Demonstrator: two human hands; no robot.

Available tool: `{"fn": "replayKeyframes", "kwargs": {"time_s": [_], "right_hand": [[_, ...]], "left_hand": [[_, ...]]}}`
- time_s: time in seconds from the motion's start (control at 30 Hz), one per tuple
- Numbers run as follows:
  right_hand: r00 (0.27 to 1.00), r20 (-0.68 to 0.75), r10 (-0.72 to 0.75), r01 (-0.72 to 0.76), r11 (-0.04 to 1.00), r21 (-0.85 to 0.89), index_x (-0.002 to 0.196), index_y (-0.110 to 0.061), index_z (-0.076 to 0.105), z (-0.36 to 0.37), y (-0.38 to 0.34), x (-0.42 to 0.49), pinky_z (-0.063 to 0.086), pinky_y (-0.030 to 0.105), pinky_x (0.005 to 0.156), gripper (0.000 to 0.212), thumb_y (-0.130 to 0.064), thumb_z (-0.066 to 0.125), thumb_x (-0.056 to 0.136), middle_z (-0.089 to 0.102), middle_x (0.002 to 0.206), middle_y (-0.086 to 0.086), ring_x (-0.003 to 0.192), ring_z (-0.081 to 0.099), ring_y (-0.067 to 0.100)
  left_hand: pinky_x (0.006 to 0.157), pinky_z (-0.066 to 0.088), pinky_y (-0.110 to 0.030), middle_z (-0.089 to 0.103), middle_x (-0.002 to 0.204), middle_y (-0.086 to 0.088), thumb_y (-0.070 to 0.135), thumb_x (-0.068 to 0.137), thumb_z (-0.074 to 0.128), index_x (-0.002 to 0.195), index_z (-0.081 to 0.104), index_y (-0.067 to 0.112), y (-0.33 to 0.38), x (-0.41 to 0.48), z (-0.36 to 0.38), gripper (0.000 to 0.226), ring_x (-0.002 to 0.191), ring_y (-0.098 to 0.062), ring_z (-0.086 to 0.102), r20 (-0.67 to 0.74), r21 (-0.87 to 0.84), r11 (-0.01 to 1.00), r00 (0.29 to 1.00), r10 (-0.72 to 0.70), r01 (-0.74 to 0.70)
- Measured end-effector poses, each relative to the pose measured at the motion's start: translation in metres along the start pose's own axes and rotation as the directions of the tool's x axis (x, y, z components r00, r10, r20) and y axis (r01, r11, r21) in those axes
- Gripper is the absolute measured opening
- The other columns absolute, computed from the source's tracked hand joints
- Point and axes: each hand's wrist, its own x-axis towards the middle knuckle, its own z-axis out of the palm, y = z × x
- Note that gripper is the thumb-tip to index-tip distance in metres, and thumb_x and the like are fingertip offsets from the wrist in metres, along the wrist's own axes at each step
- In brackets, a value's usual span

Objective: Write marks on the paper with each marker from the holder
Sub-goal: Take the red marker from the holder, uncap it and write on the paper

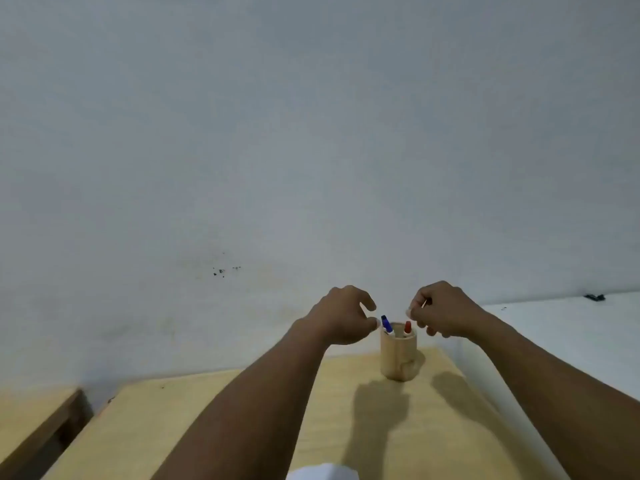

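In the head view a bare pale wall [311,133] fills everything above the wooden table [214,417], and a white paper [323,472] edge peeks in at 6 o'clock. The wooden holder [398,355] stands between the raised hands, holding a blue marker [387,323] and a red marker [407,327] (caps up). The left hand [341,315] hovers at its 10 o'clock with fingers loosely curled around nothing, while the right hand [441,311] at 2 o'clock pinches a thin pale stick [424,303].

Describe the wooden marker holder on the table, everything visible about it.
The pale wooden cylindrical holder stands upright near the far edge of the light wooden table, close to the white wall. Its surface looks smooth, with a knot-like dent low on its right side. Two capped markers poke out of its open top: a blue-capped marker leaning left and a red-capped marker. The left hand and right hand hover just above its rim, neither clearly touching it.
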Motion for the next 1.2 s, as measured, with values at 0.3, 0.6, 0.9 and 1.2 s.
{"fn": "replayKeyframes", "kwargs": {"time_s": [0.3, 0.6, 0.9, 1.2], "right_hand": [[0.989, 0.064, 0.134, -0.137, 0.990, 0.044, 0.092, -0.009, 0.073, 0.032, 0.088, 0.070, 0.053, 0.026, 0.053, 0.012, -0.015, 0.063, 0.094, 0.077, 0.080, 0.007, 0.061, 0.071, 0.015], [0.982, 0.099, 0.158, -0.168, 0.981, 0.100, 0.092, -0.006, 0.073, 0.046, 0.111, 0.086, 0.056, 0.032, 0.060, 0.013, -0.011, 0.061, 0.093, 0.077, 0.083, 0.009, 0.062, 0.070, 0.018], [0.884, 0.397, 0.245, -0.451, 0.668, 0.591, 0.102, -0.002, 0.074, 0.042, 0.056, 0.037, 0.053, 0.030, 0.059, 0.064, -0.063, 0.057, 0.093, 0.076, 0.082, 0.012, 0.065, 0.071, 0.023], [0.927, 0.334, 0.172, -0.303, -0.181, 0.935, 0.088, -0.006, 0.063, 0.120, -0.032, -0.009, 0.030, 0.016, 0.031, 0.035, -0.039, 0.060, 0.101, 0.057, 0.055, 0.003, 0.033, 0.044, 0.006]], "left_hand": [[0.091, 0.052, -0.038, 0.067, 0.129, -0.004, 0.042, 0.093, 0.062, 0.136, 0.059, 0.027, 0.001, 0.106, 0.095, 0.046, 0.118, -0.026, 0.062, 0.040, 0.151, 0.984, 0.995, 0.087, -0.092], [0.072, 0.052, -0.034, 0.072, 0.108, -0.005, 0.031, 0.096, 0.062, 0.109, 0.073, 0.016, 0.003, 0.138, 0.121, 0.023, 0.094, -0.025, 0.068, 0.036, 0.252, 0.957, 0.989, 0.140, -0.145], [0.068, 0.063, -0.033, 0.079, 0.079, -0.003, 0.027, 0.096, 0.068, 0.095, 0.075, 0.011, 0.011, 0.083, 0.044, 0.017, 0.062, -0.013, 0.076, -0.243, -0.248, 0.963, 0.969, 0.038, -0.100], [0.064, 0.060, -0.031, 0.076, 0.079, -0.016, 0.022, 0.097, 0.069, 0.089, 0.073, -0.001, -0.044, -0.021, 0.008, 0.025, 0.070, -0.026, 0.078, -0.176, -0.716, 0.698, 0.967, -0.184, 0.003]]}}
